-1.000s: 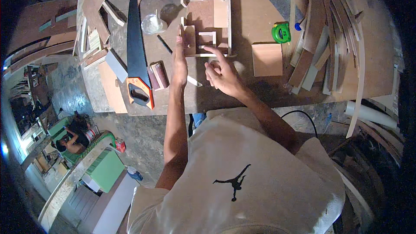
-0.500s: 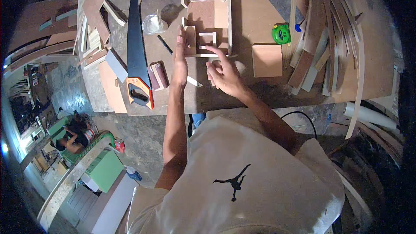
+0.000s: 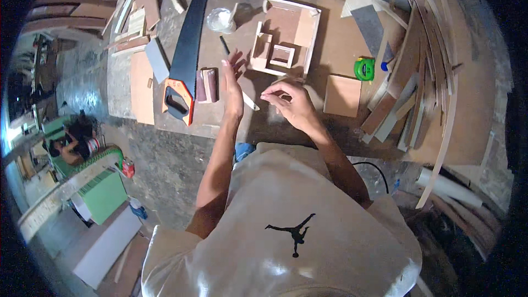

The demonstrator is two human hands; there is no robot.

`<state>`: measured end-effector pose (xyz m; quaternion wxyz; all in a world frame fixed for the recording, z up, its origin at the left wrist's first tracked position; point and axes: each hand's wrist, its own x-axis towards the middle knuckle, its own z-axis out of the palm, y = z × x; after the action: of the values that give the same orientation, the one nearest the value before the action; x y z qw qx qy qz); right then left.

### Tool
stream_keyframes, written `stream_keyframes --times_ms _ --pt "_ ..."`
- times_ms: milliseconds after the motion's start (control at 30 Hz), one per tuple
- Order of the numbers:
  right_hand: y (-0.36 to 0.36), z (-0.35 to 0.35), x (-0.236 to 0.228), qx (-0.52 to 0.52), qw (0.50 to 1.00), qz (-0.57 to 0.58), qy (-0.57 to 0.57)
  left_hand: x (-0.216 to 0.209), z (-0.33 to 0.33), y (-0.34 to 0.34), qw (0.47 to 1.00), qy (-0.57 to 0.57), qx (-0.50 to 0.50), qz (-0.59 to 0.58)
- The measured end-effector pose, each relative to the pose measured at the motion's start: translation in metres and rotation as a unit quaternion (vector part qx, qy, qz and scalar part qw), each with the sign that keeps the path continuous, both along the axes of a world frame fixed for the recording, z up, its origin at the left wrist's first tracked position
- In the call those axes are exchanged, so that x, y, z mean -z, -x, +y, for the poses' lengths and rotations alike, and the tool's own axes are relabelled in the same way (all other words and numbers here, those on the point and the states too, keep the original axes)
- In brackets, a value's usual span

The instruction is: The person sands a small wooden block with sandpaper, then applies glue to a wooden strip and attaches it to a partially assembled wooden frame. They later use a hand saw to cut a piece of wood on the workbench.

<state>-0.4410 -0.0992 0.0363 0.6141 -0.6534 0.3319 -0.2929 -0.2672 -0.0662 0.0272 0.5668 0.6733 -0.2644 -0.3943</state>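
Note:
My left hand [image 3: 233, 89] is raised over the workbench, open, its fingers apart and nothing in them. To its right my right hand [image 3: 296, 105] is curled, thumb and index fingertips together; no object shows between them. Just beyond both hands sits a shallow wooden box [image 3: 312, 44] with light rims, apart from them. Inside it, a small square wooden frame [image 3: 292, 56] stands beside an upright wood piece [image 3: 263, 45]. A thin dark stick [image 3: 224, 44] shows beyond my left hand, and a white pointed strip [image 3: 250, 102] between the hands; whether they are one thing is hidden.
Left of my hands lie wood blocks [image 3: 207, 85] and a handsaw [image 3: 187, 49] with an orange-black handle. A clear cup [image 3: 220, 20] stands behind. At right are a square board [image 3: 342, 96], a green tape measure [image 3: 364, 69] and stacked wood strips [image 3: 410, 77]. A person [image 3: 71, 146] is at far left.
Both hands have drawn back from the wooden box toward me. My left fingers have spread; my right index finger has bent to the thumb. The view has shifted and tilted.

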Motion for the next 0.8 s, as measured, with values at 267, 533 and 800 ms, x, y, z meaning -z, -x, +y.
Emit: stream_keyframes --times_ms 267,533,800 --pt "-0.019 0.025 -0.008 -0.003 0.985 0.031 -0.171 0.025 0.078 -0.008 0.996 0.007 -0.087 0.033" --pt "-0.076 0.053 -0.022 -0.127 0.985 0.019 -0.111 0.024 0.124 -0.017 0.985 0.028 -0.163 0.038" --pt "-0.144 0.049 -0.032 -0.29 0.951 -0.098 0.045 0.011 0.168 -0.042 0.973 -0.039 -0.227 0.0"
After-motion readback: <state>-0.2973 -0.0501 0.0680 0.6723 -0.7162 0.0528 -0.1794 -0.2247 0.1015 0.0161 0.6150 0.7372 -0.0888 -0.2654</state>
